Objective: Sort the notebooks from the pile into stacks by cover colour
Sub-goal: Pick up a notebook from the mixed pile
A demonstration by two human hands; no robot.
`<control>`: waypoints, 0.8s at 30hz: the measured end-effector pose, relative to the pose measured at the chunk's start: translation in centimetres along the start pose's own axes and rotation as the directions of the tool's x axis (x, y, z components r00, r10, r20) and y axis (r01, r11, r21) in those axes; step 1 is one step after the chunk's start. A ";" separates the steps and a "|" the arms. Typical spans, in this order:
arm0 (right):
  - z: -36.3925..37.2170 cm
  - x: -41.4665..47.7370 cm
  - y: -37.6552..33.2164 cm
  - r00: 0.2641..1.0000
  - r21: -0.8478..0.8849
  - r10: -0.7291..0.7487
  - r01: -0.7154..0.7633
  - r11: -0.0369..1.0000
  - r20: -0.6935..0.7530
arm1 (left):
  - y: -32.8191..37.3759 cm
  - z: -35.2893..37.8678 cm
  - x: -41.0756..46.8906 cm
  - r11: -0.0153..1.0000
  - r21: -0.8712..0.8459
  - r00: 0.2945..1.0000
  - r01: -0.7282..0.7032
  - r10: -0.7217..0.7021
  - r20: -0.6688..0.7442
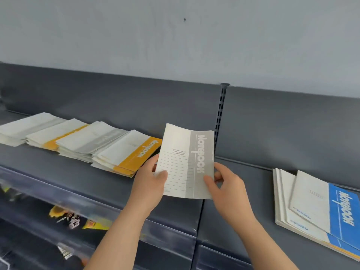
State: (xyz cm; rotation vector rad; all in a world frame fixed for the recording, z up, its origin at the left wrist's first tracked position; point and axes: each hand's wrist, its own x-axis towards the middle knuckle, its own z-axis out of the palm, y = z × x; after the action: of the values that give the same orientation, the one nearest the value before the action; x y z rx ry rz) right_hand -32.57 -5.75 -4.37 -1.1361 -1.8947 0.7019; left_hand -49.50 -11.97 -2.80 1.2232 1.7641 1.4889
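Note:
I hold a grey-striped notebook [185,162] upright above the dark shelf [78,172], its cover facing me. My left hand [151,182] grips its lower left edge with the thumb on the cover. My right hand [226,184] pinches its lower right edge. To the left lie overlapping stacks: an orange-striped stack [128,154] nearest, then a grey-striped stack [91,141], another orange-striped stack [56,135] and a pale stack [21,127] at the far left. At the right lies a pile with a blue-striped notebook [327,207] on top.
A slotted upright [221,114] divides the shelf's back panel. A clear plastic rail [97,207] runs along the shelf's front edge. Small packaged goods [72,219] hang on the level below at the lower left. A pale wall rises behind.

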 end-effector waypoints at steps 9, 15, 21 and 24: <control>14.9 2.7 -8.4 0.996 -0.027 0.024 -0.022 0.999 0.082 | -4.4 -15.5 4.1 0.993 0.116 0.997 0.036 -0.028 -0.069; 23.2 4.3 -13.6 0.994 -0.028 0.031 -0.028 0.999 0.104 | -7.0 -24.5 7.4 0.989 0.147 0.997 0.025 -0.014 -0.074; 28.2 7.0 -16.8 0.992 -0.032 0.043 -0.040 0.999 0.122 | -9.5 -30.0 11.2 0.990 0.137 0.991 0.038 -0.020 -0.134; 30.1 8.8 -17.7 0.991 -0.021 0.032 -0.030 0.999 0.127 | -10.2 -31.6 12.8 0.993 0.115 0.986 0.024 -0.004 -0.166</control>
State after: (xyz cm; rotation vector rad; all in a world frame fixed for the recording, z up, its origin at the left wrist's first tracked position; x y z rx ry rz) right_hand -68.51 -7.41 -3.43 -1.1588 -1.9977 0.7925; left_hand -84.85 -15.80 -2.38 1.1691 1.9897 1.5369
